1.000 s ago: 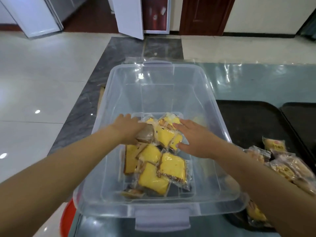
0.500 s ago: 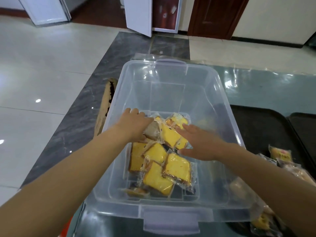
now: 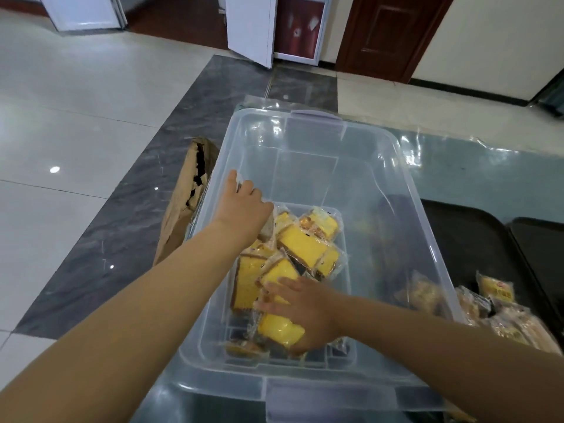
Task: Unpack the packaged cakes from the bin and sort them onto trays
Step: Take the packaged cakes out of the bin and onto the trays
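Note:
A clear plastic bin (image 3: 407, 166) stands on the table and holds several yellow packaged cakes (image 3: 302, 247) piled at its near left. My left hand (image 3: 244, 206) reaches in by the bin's left wall, fingers curled over a brown packaged cake (image 3: 269, 231) at the top of the pile. My right hand (image 3: 305, 309) lies palm down on the near part of the pile with its fingers spread. A yellow packet (image 3: 279, 331) sits between its fingers and thumb. Right of the bin lies a black tray (image 3: 457, 227) carrying several packaged cakes (image 3: 496, 291).
A second black tray (image 3: 543, 239) lies at the far right. Torn brown cardboard (image 3: 183, 221) leans against the bin's left side. The table top (image 3: 488, 178) is glossy grey-green under clear film. Beyond it are tiled floor and a dark door (image 3: 387, 35).
My right hand has moved from the far end of the pile toward me onto the nearer yellow packets. My left hand has stayed on the brown packet. The view has shifted right.

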The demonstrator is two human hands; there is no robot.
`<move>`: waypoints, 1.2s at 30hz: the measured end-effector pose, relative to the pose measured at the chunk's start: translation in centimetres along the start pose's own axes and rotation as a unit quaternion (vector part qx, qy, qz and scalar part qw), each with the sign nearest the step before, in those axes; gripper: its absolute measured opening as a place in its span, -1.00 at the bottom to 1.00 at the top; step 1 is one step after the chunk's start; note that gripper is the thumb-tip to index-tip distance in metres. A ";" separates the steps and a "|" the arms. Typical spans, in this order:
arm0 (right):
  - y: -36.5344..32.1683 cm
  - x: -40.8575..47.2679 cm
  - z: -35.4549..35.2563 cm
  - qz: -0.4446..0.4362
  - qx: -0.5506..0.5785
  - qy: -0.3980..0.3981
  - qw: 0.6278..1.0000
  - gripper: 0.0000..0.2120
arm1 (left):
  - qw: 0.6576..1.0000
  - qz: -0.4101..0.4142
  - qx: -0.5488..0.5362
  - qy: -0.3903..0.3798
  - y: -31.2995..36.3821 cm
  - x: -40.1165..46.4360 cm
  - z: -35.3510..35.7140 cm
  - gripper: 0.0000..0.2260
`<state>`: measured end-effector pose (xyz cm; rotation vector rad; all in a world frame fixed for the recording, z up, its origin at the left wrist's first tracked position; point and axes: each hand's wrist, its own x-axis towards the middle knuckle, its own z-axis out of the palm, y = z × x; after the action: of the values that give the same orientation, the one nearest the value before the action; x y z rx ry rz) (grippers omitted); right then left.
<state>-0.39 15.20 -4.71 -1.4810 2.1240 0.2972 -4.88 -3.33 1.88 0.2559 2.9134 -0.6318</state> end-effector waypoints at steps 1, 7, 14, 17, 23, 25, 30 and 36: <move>-0.2 0.4 0.4 -0.013 -0.011 0.002 1.000 -0.08 | 1.000 0.003 0.015 -0.009 0.0 -0.1 0.0 -0.55; 0.2 1.2 1.8 -0.024 -0.056 0.007 0.998 -0.07 | 0.998 -0.003 0.058 -0.038 0.1 -0.3 0.0 -0.57; 3.2 0.8 3.1 0.060 -0.059 -0.014 0.996 -0.18 | 0.995 -0.011 0.092 -0.048 0.2 -0.2 0.3 -0.55; 4.6 0.9 3.8 0.142 -0.019 -0.006 0.990 -0.20 | 0.993 -0.011 0.102 -0.049 0.2 -0.2 0.3 -0.56; 4.9 1.3 3.7 0.227 0.057 0.052 0.971 0.07 | 0.996 -0.011 0.082 -0.037 0.3 -0.1 0.4 -0.60; 5.1 1.4 3.6 0.238 0.083 0.050 0.966 0.14 | 0.997 -0.010 0.074 -0.029 0.3 -0.1 0.5 -0.61; 5.1 2.3 4.7 0.199 0.113 0.013 0.973 0.22 | 0.996 -0.007 0.082 -0.035 0.4 0.0 0.8 -0.58; 4.3 3.1 5.5 0.219 0.139 0.053 0.964 0.13 | 0.996 -0.005 0.080 -0.044 0.6 0.1 0.9 -0.61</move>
<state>-3.53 16.86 -11.52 -0.8784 2.4508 0.0684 -4.79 -3.21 0.79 0.2250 2.7850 -0.8576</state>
